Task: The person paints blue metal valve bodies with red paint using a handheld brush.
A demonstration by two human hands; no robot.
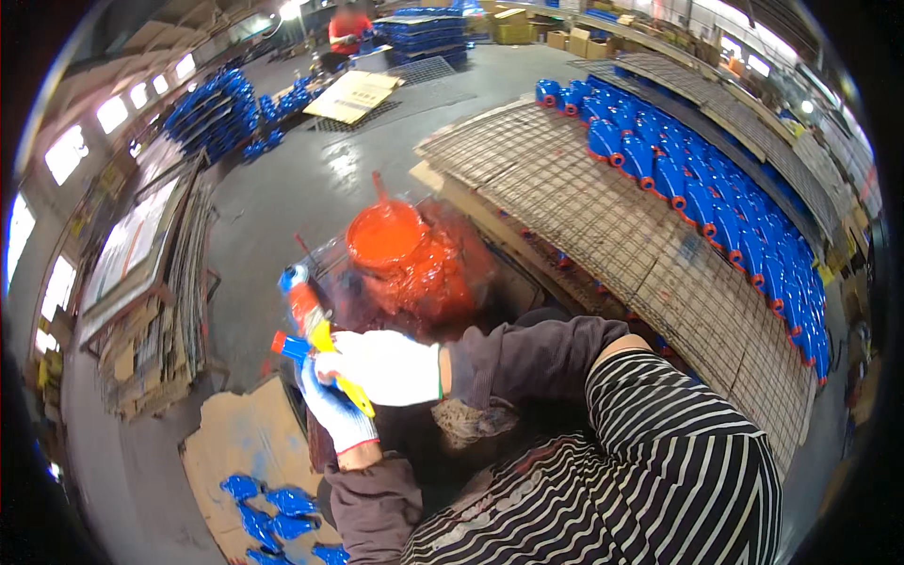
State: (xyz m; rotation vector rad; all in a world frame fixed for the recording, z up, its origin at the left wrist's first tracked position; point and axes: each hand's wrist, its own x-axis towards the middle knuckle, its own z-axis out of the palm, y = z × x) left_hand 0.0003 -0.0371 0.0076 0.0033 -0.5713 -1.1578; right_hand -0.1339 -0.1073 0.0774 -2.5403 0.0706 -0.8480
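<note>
My left hand [336,412], in a white and blue knit glove, is closed around a glossy blue part [295,347] with a red end. My right hand [388,367], in a white glove, touches it and grips a paintbrush [354,394] by its yellow handle. The brush points up and away, over the blue part, with red on its head. Just beyond the hands stands a paint bucket [377,209] of bright orange-red paint, its outside thickly coated. A stick [379,185] leans up from it. The fingertips are partly hidden behind the gloves.
Several blue parts [268,508] lie on cardboard [218,435] at lower left. To the right, a wire-mesh rack [565,179] carries rows of blue parts [697,193] with red ends. Stacked panels [141,254] stand at left. A person [347,36] in red is far back.
</note>
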